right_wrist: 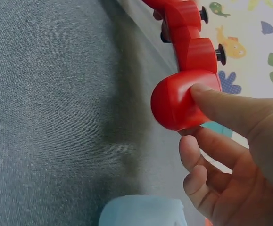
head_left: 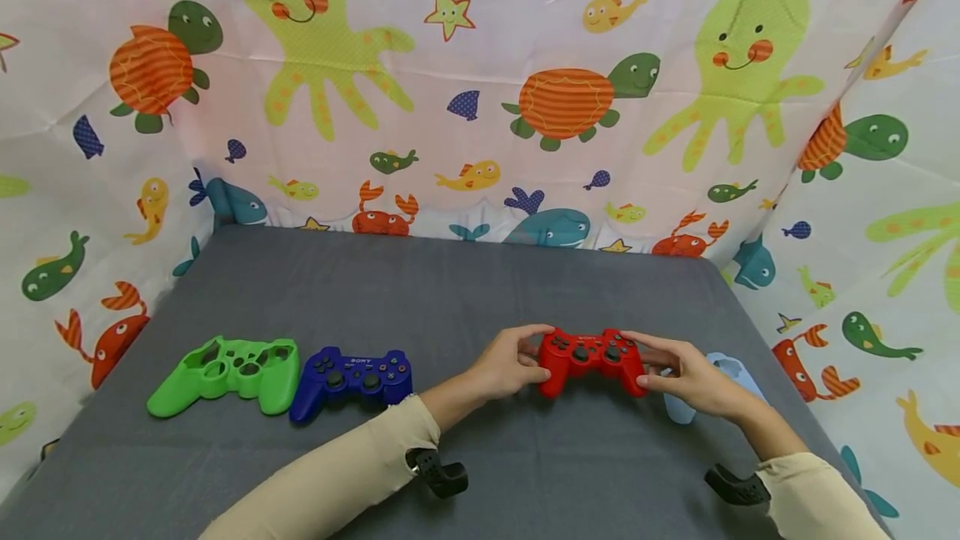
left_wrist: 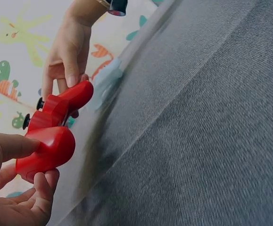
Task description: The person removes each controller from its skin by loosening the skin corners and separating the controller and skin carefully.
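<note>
Both hands hold a red game controller (head_left: 590,354) by its two ends, its button face with two black thumbsticks turned up. My left hand (head_left: 504,363) pinches the left end, thumb on the near side; in the left wrist view the left hand (left_wrist: 18,188) has its fingertips beneath the grip. On the other end, my right hand (head_left: 692,377) pinches with thumb and fingers. The right wrist view shows the controller (right_wrist: 186,99) raised above the cloth, with the right thumb pressed on its grip and fingers under it.
A blue controller (head_left: 352,382) and a green controller shell (head_left: 232,375) lie at the left of the grey-clothed table (head_left: 450,290). A pale blue controller-shaped shell (head_left: 678,411) lies partly behind the right hand. A patterned curtain (head_left: 465,65) borders the back and sides.
</note>
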The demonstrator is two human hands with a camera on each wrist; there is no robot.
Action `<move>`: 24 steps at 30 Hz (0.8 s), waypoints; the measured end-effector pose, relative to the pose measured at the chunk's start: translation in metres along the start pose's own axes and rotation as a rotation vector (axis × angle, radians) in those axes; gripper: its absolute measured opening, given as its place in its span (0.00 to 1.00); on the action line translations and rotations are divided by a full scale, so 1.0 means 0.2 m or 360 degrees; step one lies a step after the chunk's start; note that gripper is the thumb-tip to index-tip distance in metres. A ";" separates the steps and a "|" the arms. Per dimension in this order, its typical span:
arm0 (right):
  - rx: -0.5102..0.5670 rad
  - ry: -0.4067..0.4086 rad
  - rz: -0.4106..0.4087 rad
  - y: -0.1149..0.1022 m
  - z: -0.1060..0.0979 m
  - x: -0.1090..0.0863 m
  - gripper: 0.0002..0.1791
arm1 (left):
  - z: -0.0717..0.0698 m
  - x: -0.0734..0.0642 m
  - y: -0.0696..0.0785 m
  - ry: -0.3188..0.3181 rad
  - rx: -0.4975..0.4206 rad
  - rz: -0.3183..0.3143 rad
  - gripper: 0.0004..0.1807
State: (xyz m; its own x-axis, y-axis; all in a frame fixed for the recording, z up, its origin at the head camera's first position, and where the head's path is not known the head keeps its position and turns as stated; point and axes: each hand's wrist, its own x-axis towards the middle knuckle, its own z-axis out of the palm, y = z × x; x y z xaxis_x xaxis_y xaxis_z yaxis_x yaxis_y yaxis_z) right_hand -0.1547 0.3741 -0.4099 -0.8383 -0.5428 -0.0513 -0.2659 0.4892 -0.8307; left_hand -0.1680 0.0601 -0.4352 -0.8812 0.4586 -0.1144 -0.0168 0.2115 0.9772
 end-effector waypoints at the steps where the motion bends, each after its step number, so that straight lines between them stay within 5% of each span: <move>1: -0.0001 0.0009 0.0002 0.00 0.00 -0.01 0.36 | 0.01 0.00 0.00 -0.0003 -0.0004 -0.0005 0.34; 12: -0.0014 -0.0009 -0.0046 -0.01 -0.05 -0.08 0.36 | 0.08 0.03 0.02 -0.0012 0.0004 0.0023 0.35; 24: -0.0100 -0.0023 0.0049 0.01 -0.07 -0.12 0.37 | 0.12 0.05 0.02 -0.0032 0.0120 -0.0023 0.35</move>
State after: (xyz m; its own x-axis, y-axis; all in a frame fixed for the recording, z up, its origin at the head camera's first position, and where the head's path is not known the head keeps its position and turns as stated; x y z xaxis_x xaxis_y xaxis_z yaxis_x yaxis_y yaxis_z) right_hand -0.1423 0.3970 -0.4032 -0.8396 -0.5365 -0.0848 -0.2698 0.5474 -0.7922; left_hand -0.1647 0.0863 -0.4364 -0.8713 0.4724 -0.1328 0.0069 0.2825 0.9592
